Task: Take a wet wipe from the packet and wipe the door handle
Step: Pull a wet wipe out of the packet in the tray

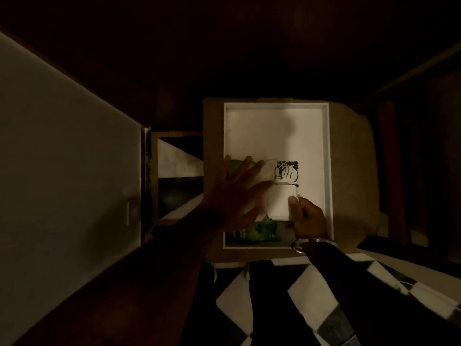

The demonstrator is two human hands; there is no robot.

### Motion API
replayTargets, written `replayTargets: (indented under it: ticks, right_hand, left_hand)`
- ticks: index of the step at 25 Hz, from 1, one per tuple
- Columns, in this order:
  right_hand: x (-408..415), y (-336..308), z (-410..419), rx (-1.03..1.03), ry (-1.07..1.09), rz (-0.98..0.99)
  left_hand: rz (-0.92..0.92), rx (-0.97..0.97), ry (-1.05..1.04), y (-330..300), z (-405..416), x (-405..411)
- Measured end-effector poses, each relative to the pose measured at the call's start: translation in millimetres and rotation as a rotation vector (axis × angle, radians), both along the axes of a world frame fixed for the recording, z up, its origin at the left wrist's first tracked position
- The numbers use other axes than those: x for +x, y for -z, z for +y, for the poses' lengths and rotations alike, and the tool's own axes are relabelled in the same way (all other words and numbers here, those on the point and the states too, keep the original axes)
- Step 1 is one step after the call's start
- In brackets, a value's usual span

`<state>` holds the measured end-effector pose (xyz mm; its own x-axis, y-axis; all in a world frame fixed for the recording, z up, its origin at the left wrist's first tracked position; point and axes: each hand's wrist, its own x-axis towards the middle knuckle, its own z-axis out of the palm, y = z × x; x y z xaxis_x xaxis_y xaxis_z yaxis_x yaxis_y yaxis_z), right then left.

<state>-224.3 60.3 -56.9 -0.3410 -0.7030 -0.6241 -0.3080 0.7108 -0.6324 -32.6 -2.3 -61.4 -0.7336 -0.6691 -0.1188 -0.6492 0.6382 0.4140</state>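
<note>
My left hand [234,193] lies flat, fingers spread, pressing down on the green wet-wipe packet [259,232], which sits in the near-left corner of the white tray [327,151]. My right hand [305,216] is pinched shut on the packet's white flip lid [280,202], thumb on top near its edge. Just beyond the lid, a clear flap [268,168] seems to stand lifted, though in this dimness I cannot be sure what it is. No wipe is out yet, as far as I can tell.

To do this step well, I think I should keep the left palm heavy on the packet so it doesn't slide or lift off the tray, swing the lid fully back, then pinch only the top sheet and draw it out slowly, so the next one doesn't trail after it. Closing the lid afterwards would keep the rest moist.

The tray rests on a tan table [354,146], with most of its floor bare beyond the packet except a black printed mark [287,172] just past the lid. Left of the tray stands a pale door or wall panel [64,156]; below the tray the floor [306,290] is chequered in black and white. The room is very dark, and I cannot make out the door handle from here.
</note>
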Motion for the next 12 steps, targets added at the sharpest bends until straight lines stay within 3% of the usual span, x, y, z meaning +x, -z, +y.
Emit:
replayTargets:
  ticks: [4,8,10,12]
  right_hand:
    - [0,-4,2,-0.088,-0.065,0.038]
    - [27,-25,5,-0.215,-0.207,0.113]
    - [47,-26,7,-0.184,-0.531,0.265]
    - [66,-16,11,-0.075,-0.89,0.549]
  left_hand:
    - [-0.057,-0.036,0.096,-7,-18,-10]
    - [0.101,0.137,-0.085,-35,-12,38]
    - [0.145,0.306,-0.275,-43,-8,70]
    - [0.125,0.419,-0.533,-44,-5,91]
